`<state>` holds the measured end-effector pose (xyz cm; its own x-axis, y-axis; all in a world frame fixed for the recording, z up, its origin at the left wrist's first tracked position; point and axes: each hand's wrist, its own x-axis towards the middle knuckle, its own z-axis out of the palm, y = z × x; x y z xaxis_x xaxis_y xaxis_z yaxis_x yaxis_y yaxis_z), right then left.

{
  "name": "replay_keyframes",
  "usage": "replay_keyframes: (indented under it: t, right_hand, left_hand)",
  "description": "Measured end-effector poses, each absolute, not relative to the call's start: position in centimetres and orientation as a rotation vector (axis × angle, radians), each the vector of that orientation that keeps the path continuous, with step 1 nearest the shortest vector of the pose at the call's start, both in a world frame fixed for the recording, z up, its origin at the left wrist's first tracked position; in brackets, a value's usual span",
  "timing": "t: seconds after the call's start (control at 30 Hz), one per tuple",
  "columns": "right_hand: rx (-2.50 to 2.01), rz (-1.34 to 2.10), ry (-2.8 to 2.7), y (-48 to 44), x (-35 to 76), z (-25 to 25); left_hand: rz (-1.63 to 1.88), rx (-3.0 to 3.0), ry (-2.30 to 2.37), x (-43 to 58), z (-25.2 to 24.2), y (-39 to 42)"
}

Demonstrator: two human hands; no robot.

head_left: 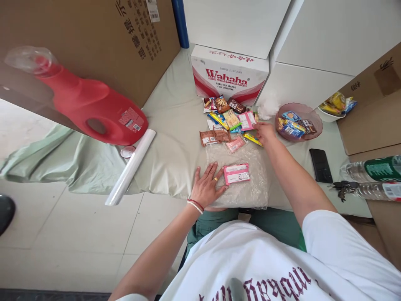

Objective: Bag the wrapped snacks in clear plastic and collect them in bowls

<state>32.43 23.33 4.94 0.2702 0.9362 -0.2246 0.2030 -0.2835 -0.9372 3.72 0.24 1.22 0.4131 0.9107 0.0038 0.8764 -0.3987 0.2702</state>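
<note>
My left hand [206, 186] lies flat with fingers spread on a clear plastic bag [258, 184] at the front of the cloth-covered table. Just right of its fingers, a pink-and-white snack packet [237, 174] rests on the bag. My right hand [265, 133] pinches the edge of another pink-and-white packet [247, 121] at the right side of a snack pile. In that pile are brown packets [222, 134], a yellow packet [219, 120] and a pale yellow packet [232, 119]. A small pink packet [235, 144] lies at the pile's front.
A pink translucent bowl [318, 121] of snacks stands right, near a phone [321, 165] and plastic bottles [384, 169]. Behind the pile is a Wahaha carton [228, 75]. A big red detergent bottle [100, 110] and a plastic film roll [131, 167] are at left.
</note>
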Motion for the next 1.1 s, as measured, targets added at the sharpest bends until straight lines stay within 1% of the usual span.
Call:
replay_keyframes:
  t: [0.17, 0.27, 0.4, 0.5, 0.57, 0.67, 0.73, 0.83, 0.9, 1.1]
  right_hand:
    - [-1.568, 1.152, -0.895, 19.1, 38.0, 8.5]
    - [-1.404, 1.357, -0.868, 15.1, 40.1, 9.5]
    - [-1.379, 1.714, -0.974, 10.6, 38.2, 8.4]
    - [-1.428, 1.874, -1.247, 8.9, 35.1, 6.8]
    - [-1.532, 1.76, -1.58, 8.7, 33.4, 6.2]
    - [-1.684, 1.167, -2.106, 8.7, 31.8, 6.6]
    - [-1.63, 0.9, -2.378, 8.6, 31.1, 7.4]
    - [-1.481, 0.86, -2.723, 7.9, 29.8, 8.4]
    - [-1.465, 0.803, -2.865, 7.4, 28.9, 8.7]
    - [-1.548, 0.585, -2.959, 6.3, 27.8, 8.6]
  left_hand:
    - [0.236, 2.434, 1.582, 3.8, 1.1, 0.2]
    - [0.25, 2.435, 1.572, 3.9, 1.0, 0.2]
    - [0.269, 2.414, 1.594, 3.9, 0.7, 0.3]
    - [0.27, 2.41, 1.608, 3.9, 0.6, 0.3]
    - [0.26, 2.418, 1.609, 4.0, 0.7, 0.3]
    - [0.248, 2.432, 1.608, 4.0, 0.7, 0.3]
    - [0.243, 2.427, 1.614, 4.0, 0.7, 0.3]
    - [0.242, 2.406, 1.632, 3.9, 0.6, 0.4]
    - [0.244, 2.4, 1.636, 3.9, 0.6, 0.4]
    - [0.234, 2.39, 1.635, 4.0, 0.6, 0.4]
